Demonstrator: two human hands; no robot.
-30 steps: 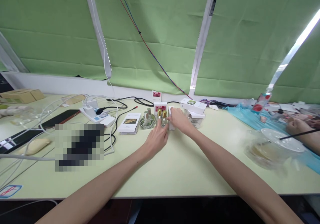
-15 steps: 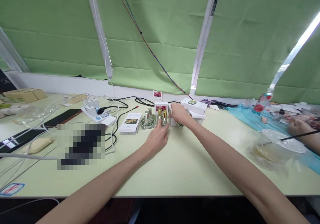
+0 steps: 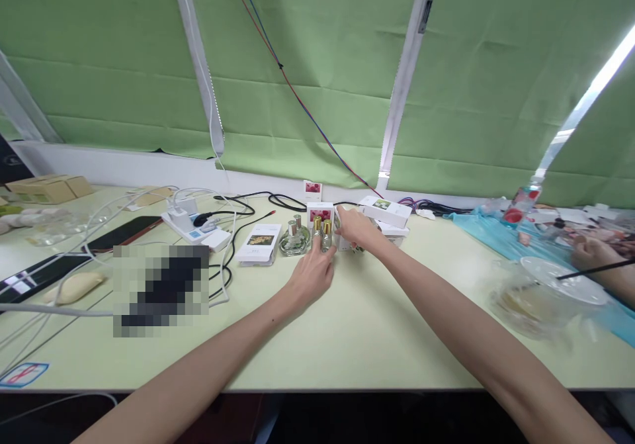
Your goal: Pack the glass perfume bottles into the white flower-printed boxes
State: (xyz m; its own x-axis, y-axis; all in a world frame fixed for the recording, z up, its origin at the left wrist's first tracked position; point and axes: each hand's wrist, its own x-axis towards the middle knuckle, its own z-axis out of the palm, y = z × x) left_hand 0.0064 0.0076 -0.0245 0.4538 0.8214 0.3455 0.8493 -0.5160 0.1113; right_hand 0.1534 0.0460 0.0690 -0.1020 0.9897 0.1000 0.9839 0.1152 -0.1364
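Observation:
My left hand (image 3: 312, 277) rests low on the table with its fingers stretched forward, touching the fronts of two small glass bottles with gold caps (image 3: 327, 227). Its fingertips lie against the glass rather than wrapped round it. My right hand (image 3: 358, 227) is closed on a small white printed box (image 3: 342, 242), which it partly hides. Left of the gold-capped pair stand clear perfume bottles with silver caps (image 3: 294, 240). Behind the pair is a white box with a pink flower picture (image 3: 320, 210). A white box with a yellow picture (image 3: 260, 244) lies further left.
More white boxes (image 3: 385, 211) are stacked behind my right hand. A power strip (image 3: 191, 229), cables and phones (image 3: 122, 233) spread on the left. At right are a lidded plastic cup (image 3: 526, 298), blue plastic sheet (image 3: 479, 232) and another person's hand (image 3: 590, 253).

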